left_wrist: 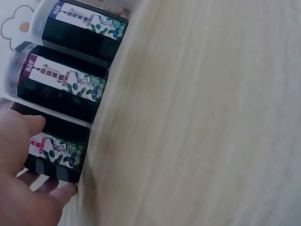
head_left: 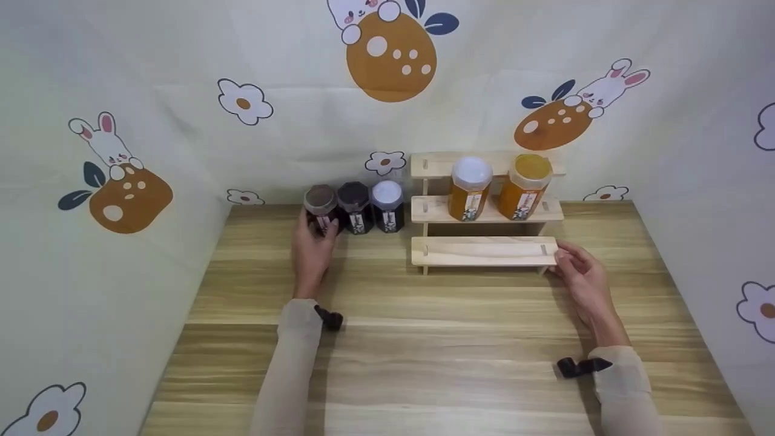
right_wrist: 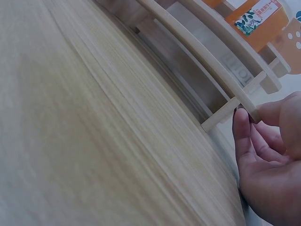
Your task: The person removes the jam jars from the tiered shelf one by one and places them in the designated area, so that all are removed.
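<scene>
At the back left of the table my left hand (head_left: 312, 251) grips a dark jar (head_left: 323, 209) with a brownish lid, thumb on its front and fingers round its far side. Beside it stand a dark-lidded jar (head_left: 355, 209) and a white-lidded dark jar (head_left: 388, 206), all in one row. My right hand (head_left: 584, 275) pinches the right end of the lowest tier of a three-tier wooden rack (head_left: 484, 251). On the middle tier are two amber jars, a white-lidded one (head_left: 469, 191) and a yellow-lidded one (head_left: 524, 188).
A patterned cloth (head_left: 290, 133) with rabbits and flowers hangs behind and along both sides of the wooden table (head_left: 448, 363). Small black wrist mounts sit at both cuffs. The rack stands right of the dark jars, close to the back cloth.
</scene>
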`<state>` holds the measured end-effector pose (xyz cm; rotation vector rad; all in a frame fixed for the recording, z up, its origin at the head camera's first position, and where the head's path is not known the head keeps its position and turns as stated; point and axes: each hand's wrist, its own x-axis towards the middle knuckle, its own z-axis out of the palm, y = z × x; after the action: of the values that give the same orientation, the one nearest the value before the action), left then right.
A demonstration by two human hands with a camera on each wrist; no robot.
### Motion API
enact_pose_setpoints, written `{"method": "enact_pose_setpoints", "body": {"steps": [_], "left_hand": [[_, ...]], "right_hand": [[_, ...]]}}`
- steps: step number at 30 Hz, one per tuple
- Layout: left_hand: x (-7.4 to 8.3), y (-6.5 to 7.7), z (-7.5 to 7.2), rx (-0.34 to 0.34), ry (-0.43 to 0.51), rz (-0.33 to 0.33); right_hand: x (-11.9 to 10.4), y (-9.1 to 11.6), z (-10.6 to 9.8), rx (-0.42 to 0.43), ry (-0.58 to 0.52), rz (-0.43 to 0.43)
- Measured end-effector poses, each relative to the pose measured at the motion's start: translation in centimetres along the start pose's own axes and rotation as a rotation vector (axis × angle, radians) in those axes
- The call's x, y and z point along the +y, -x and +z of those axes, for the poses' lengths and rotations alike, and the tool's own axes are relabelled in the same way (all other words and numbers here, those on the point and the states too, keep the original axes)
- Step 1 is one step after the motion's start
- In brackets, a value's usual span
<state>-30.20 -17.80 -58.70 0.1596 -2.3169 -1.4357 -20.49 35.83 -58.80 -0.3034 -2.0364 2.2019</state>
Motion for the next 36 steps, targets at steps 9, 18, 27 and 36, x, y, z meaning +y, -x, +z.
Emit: {"method": "enact_pose_setpoints", "body": {"steps": [9,18,27,36], "left_hand": [[2.8,-0.2,-0.7,0.101,-0.107,-0.034],[6.5,0.0,-0.2,0.251,0.025,0.132],[10.6,2.3,4.1,0.087,0.189,0.331],[14.1,4.1,8.7,-0.276,0.249,0.33]], "right_hand": [[-0.1,0.0,0.0,0.004,-0.021,0.0],[0.0,0.0,-0.1,0.023,0.0,0.002],[0.1,-0.1,-0.1,0.011,-0.015,-0.003],[0.1,-0.1,-0.1,-0.003,-0.036,-0.004]]}}
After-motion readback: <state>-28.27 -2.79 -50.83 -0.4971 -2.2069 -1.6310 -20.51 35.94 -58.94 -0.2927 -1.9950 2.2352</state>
